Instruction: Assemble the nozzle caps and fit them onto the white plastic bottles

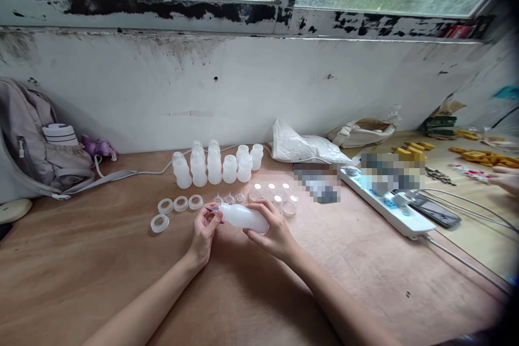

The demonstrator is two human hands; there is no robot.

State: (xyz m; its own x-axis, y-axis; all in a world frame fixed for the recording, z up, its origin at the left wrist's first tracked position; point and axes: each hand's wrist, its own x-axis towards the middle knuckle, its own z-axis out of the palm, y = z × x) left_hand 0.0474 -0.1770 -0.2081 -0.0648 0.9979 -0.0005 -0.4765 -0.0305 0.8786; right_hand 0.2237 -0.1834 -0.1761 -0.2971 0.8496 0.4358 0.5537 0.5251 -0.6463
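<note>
Two hands point(279, 232) at wooden table point(89, 259), stained wall point(130, 84), peeling window frame point(162, 11)

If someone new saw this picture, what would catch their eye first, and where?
Probably the frosted white plastic bottle, held sideways near the picture's middle, the left hand at its neck end and the right hand around its base end. Next, the cluster of upright translucent white plastic bottles just beyond it on the brown wooden table, then the peeling black-and-white window frame across the top.
</note>
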